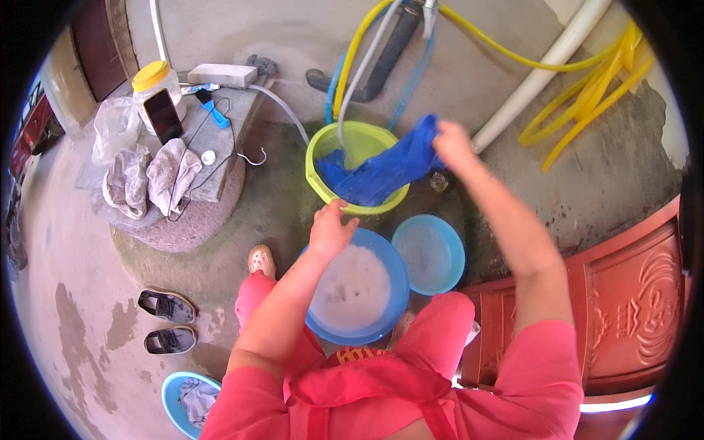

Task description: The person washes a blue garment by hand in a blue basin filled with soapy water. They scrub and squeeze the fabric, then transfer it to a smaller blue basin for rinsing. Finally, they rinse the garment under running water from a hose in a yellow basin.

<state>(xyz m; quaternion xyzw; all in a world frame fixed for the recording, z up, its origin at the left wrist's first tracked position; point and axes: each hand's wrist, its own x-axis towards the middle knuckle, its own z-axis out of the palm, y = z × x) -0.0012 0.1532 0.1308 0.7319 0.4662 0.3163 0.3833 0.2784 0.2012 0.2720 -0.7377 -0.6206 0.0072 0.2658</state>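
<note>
My right hand (pixel 455 147) grips one end of a wet blue cloth (pixel 379 170) and holds it up past the right rim of a yellow-green plastic basin (pixel 404 198). The cloth's other end lies in the basin, where a grey hose (pixel 345 104) hangs in. My left hand (pixel 331 231) holds nothing, its fingers apart near the basin's front rim; whether it touches the rim I cannot tell. Below it stands a blue basin (pixel 400 297) of cloudy, sudsy water. A smaller light-blue basin (pixel 459 250), also with cloudy water, sits to the right.
A stone slab (pixel 212 181) at left bears a phone (pixel 163 116), a yellow-lidded jar (pixel 151 77), a blue brush (pixel 214 113) and grey cloths (pixel 170 170). Dark shoes (pixel 168 306) and a tub of laundry (pixel 173 404) lie lower left. Yellow hose (pixel 594 99) hangs upper right; a red carved panel (pixel 621 308) leans right.
</note>
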